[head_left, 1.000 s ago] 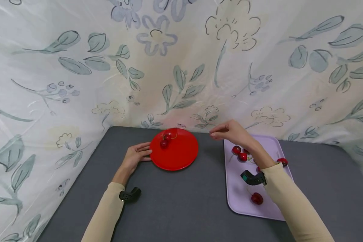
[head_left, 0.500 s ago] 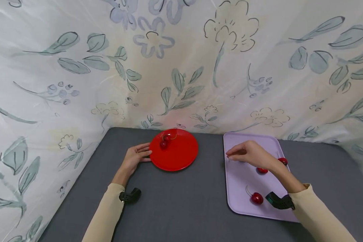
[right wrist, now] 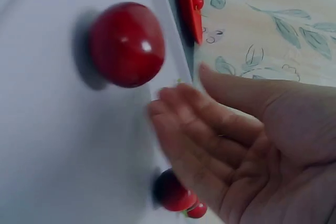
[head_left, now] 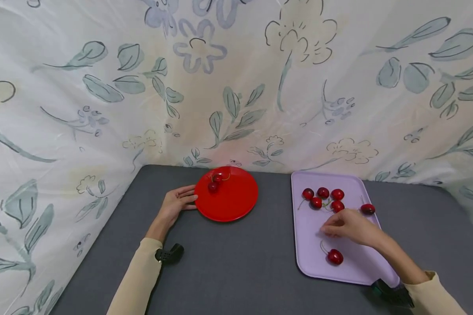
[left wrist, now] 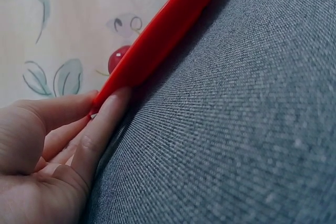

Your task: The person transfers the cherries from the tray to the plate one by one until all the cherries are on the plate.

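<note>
On the left, my left hand (head_left: 176, 204) holds the rim of a round red plate (head_left: 232, 203). In the left wrist view, the plate's edge (left wrist: 149, 51) lies between the fingertips. Two cherries (head_left: 213, 187) with stems rest on the plate's upper left. My right hand (head_left: 348, 227) hovers over a lilac tray (head_left: 309, 258), its fingers loosely bent and nothing between them. Just in front of it lies a single cherry (head_left: 334, 257), its stem pointing up and left; the right wrist view shows this cherry (right wrist: 127, 44) close to the fingertips.
Several more cherries (head_left: 322, 193) are grouped in the far part of the tray, some partly behind the right hand. One cherry (head_left: 367, 209) lies at the tray's right edge. A dark grey cloth (head_left: 236, 267) covers the table; a floral curtain (head_left: 236, 87) hangs behind.
My right hand has come back from beside the plate, moving right and toward the near part of the tray, uncovering the far cherries. The left hand and plate have stayed put.
</note>
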Tool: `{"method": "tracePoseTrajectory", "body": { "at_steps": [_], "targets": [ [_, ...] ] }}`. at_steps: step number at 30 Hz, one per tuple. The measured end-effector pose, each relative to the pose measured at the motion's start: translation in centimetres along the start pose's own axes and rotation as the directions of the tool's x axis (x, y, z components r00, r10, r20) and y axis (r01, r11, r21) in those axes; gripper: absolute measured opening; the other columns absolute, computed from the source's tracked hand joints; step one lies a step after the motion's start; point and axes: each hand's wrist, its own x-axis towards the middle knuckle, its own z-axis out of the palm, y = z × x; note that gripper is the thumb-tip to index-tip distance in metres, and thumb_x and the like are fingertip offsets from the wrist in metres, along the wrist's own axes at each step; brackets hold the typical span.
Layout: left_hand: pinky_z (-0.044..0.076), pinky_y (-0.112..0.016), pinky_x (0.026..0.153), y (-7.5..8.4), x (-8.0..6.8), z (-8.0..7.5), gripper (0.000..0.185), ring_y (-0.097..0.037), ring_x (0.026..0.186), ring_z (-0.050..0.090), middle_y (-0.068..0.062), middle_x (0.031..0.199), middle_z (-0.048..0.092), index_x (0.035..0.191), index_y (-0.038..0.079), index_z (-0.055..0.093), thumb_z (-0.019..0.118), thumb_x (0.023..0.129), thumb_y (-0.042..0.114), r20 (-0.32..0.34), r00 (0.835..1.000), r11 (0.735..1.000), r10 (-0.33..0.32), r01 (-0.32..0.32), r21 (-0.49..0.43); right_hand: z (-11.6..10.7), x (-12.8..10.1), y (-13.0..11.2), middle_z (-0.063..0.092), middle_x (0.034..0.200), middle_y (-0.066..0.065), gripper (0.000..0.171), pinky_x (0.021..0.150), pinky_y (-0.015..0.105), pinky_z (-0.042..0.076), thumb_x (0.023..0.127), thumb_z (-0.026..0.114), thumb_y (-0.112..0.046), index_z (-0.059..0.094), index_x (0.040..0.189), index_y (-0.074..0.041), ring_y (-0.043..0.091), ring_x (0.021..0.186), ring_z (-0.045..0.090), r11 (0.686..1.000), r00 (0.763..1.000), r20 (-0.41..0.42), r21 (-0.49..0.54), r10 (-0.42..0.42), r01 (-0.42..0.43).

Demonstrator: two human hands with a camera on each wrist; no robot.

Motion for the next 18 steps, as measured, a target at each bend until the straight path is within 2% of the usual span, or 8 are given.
{"method": "tracePoseTrajectory", "body": {
  "at_steps": [3,8,14,18],
  "targets": [
    [0.06,-0.033,0.076,0.0,0.0,0.1,0.049,-0.013,0.093,0.069,-0.023,0.133,0.057,0.139,-0.003,0.051,0.066,0.093,0.003,0.0,1.0,1.0,-0.002,0.002,-0.002,0.4,-0.7,0.5,0.067,0.067,0.001,0.019,0.054,0.023,0.053,0.088,0.074,-0.021,0.077,0.086,-0.003,0.015,0.06,0.059,0.996,0.995,0.049,0.025,0.085,-0.086],
    [0.06,-0.032,0.076,0.0,0.1,-0.1,0.049,-0.013,0.093,0.069,-0.023,0.133,0.057,0.139,-0.003,0.05,0.066,0.093,0.004,0.001,1.0,1.0,-0.003,0.003,0.003,1.0,-1.0,0.4,0.062,0.058,0.001,0.027,0.049,0.022,0.048,0.086,0.076,-0.032,0.078,0.077,-0.006,0.016,0.055,0.057,0.98,0.977,0.082,0.018,0.195,-0.197],
    [0.06,-0.031,0.076,0.0,0.0,-0.2,0.05,-0.012,0.094,0.069,-0.024,0.134,0.056,0.14,-0.003,0.05,0.066,0.093,0.004,-0.002,1.0,1.0,-0.001,0.001,0.004,1.7,-0.6,-0.8,0.057,0.053,-0.001,0.034,0.047,0.021,0.04,0.08,0.079,-0.043,0.077,0.07,-0.011,0.013,0.052,0.053,0.948,0.948,0.049,-0.068,0.316,-0.312],
    [0.06,-0.031,0.077,0.1,-0.1,-0.1,0.049,-0.012,0.094,0.069,-0.024,0.135,0.055,0.14,-0.003,0.05,0.065,0.094,0.004,0.006,1.0,1.0,-0.004,0.004,0.009,2.0,-0.4,-1.5,0.054,0.051,-0.001,0.031,0.046,0.021,0.034,0.077,0.082,-0.041,0.076,0.068,-0.012,0.012,0.051,0.048,0.943,0.947,0.019,-0.102,0.321,-0.318]
  ]
}}
